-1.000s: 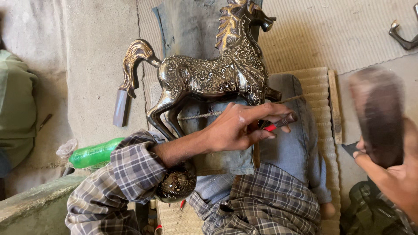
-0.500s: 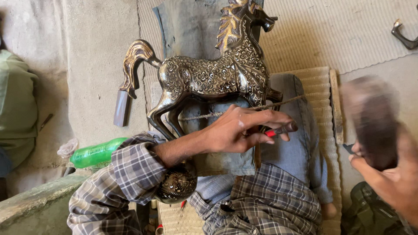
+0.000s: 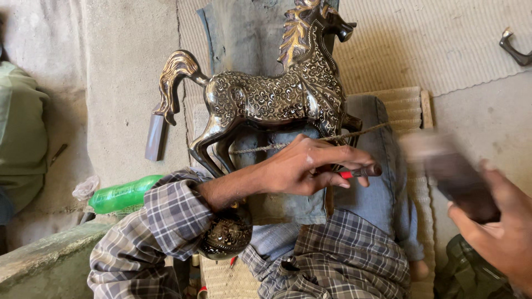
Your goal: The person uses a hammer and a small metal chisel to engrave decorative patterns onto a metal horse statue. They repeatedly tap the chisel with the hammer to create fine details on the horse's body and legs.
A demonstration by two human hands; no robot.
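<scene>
Left hand (image 3: 310, 169) pinches a red-marked chisel (image 3: 360, 172) beneath the engraved metal horse (image 3: 271, 99); right hand (image 3: 499, 227) is clenched around a blurred mallet (image 3: 451, 177).

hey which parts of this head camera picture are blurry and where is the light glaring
Head view: the right hand and the dark block-like tool in its grip are smeared by motion blur; the left hand with its red-handled tool is sharp; bright highlights glint off the metal horse, strongest on the tail and the hind legs; the green bottle sits in softer shade.
</scene>
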